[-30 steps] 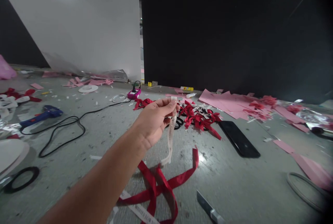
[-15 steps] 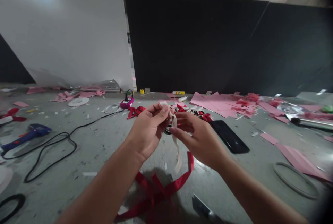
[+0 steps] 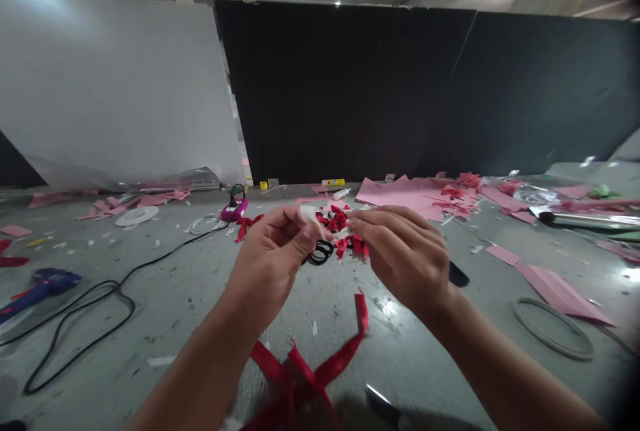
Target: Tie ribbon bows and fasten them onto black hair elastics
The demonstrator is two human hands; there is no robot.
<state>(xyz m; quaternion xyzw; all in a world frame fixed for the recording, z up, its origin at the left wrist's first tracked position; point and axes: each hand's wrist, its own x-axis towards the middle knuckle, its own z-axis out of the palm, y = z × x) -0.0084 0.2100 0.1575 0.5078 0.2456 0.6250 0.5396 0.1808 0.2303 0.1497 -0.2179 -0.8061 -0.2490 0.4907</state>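
My left hand [image 3: 270, 261] and my right hand [image 3: 405, 254] are raised together over the grey floor. Both pinch a small white strip of ribbon [image 3: 307, 213] between their fingertips; most of the strip is hidden behind the fingers. Below the hands a red ribbon bow [image 3: 310, 371] with a loose tail lies on the floor. Beyond the fingers sit black scissors [image 3: 320, 254] and a heap of red ribbon scraps [image 3: 340, 221].
A black cable [image 3: 90, 311] runs left to a pink charger [image 3: 234, 206]. A blue glue gun [image 3: 37, 284] lies far left. Pink paper sheets [image 3: 410, 194] spread at the back right, a grey ring [image 3: 553, 327] at the right, a blade [image 3: 383, 404] near the bottom edge.
My right hand came in and joined the left on the white strip. The strip, hanging long a second ago, is now gathered between the fingers. The view has tilted upward.
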